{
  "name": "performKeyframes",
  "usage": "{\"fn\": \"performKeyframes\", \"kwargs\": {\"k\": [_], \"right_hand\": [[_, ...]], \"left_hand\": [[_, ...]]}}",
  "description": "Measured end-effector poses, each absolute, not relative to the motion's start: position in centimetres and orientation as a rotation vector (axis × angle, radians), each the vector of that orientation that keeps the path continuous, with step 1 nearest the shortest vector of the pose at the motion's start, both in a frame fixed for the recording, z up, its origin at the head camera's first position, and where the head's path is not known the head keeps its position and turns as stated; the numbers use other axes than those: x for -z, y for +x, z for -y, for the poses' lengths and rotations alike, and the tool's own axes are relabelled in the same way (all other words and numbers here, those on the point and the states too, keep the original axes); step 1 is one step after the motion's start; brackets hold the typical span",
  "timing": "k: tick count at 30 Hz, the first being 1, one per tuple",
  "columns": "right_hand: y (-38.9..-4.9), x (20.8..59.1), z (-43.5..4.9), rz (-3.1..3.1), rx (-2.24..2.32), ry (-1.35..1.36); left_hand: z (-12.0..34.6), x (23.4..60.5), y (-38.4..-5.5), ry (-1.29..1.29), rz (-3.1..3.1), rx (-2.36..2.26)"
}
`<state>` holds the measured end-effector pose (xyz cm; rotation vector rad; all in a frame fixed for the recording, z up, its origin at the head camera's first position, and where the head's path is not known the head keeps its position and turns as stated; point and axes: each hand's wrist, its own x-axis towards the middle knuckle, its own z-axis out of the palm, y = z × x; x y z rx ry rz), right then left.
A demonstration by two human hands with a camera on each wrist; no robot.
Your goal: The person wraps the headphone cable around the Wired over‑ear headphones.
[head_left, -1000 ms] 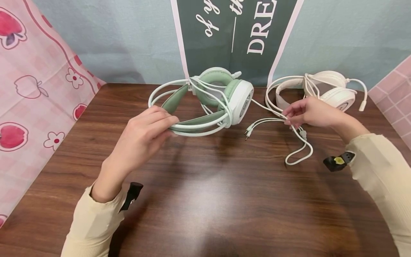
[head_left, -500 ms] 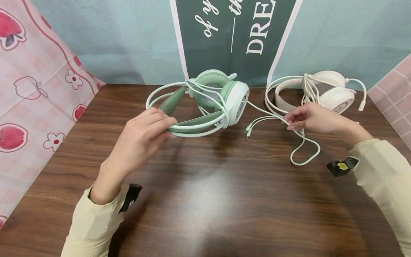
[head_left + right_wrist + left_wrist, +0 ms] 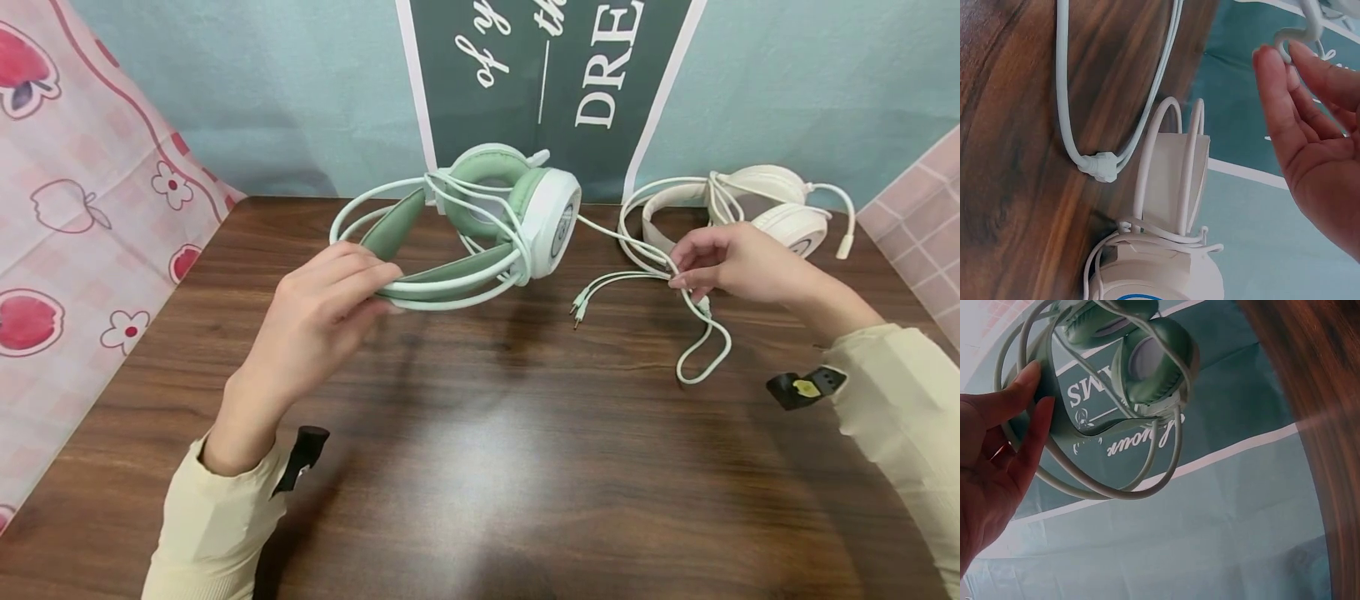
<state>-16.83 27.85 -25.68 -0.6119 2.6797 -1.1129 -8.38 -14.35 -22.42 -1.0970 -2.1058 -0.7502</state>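
Green-and-white headphones (image 3: 553, 218) are held up at a tilt above the table by my left hand (image 3: 311, 321), which grips the headband. In the left wrist view my thumb and fingers pinch the headband's green inner pad (image 3: 1060, 412), and both green ear cushions (image 3: 1157, 362) show. A pale green cable (image 3: 600, 227) runs from the headphones and is partly looped around them. My right hand (image 3: 738, 265) pinches this cable between thumb and fingers, right of the headphones. Two plugs (image 3: 579, 310) hang at its split end, and a loop of cable droops below my hand.
White headphones (image 3: 772, 185) with a microphone boom lie at the back right, partly behind my right hand. The brown wooden table (image 3: 480, 467) ends at a blue cloth backdrop (image 3: 300, 108) with a dark green lettered panel. A pink patterned cloth (image 3: 97, 225) borders the left side.
The green headphones have risen slightly and shifted a little left with my left hand. My right hand dipped, then came back up slightly, still pinching the cable; the drooping loop changed shape.
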Motion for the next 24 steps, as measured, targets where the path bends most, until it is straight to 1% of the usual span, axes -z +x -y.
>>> {"fn": "performKeyframes", "kwargs": {"k": [5,10,18,24], "right_hand": [[-16.7,26.2,-28.0,-2.626,1.220,-0.589],[-16.5,27.1,-27.7,-2.646,1.167,-0.565],[-15.9,28.5,-27.0,-2.582,1.148,-0.731],[-15.1,28.5,-25.1,-2.515,1.123,-0.860]], "left_hand": [[14.0,22.5,-8.5,-1.017,2.032,0.854],[13.9,22.7,-8.8,-0.919,2.014,0.927],[13.3,23.3,-9.3,-0.798,1.997,0.971],[12.9,23.7,-9.5,-0.843,2.055,0.814]]}}
